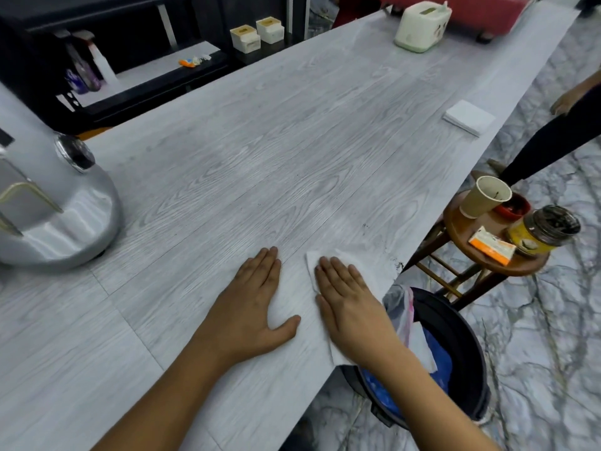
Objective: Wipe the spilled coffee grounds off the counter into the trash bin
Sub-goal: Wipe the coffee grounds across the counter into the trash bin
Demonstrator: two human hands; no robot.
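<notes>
My right hand (348,304) lies flat with straight fingers on a white paper napkin (367,268) near the right edge of the grey wood-grain counter (260,157). My left hand (257,307) rests flat and open on the bare counter just left of it. A few dark coffee grounds (398,265) cling to the counter's edge beyond the napkin, with faint specks further up. A dark trash bin (468,346) with a blue liner and a white tissue inside stands on the floor right below that edge.
A silver appliance (55,206) stands at the left. White folded napkins (468,117) and a pale tissue box (422,26) lie further along the counter. A wooden stool (487,255) with a paper cup (484,196), jar (543,229) and packet stands beside the bin. Another person (566,125) stands at the right.
</notes>
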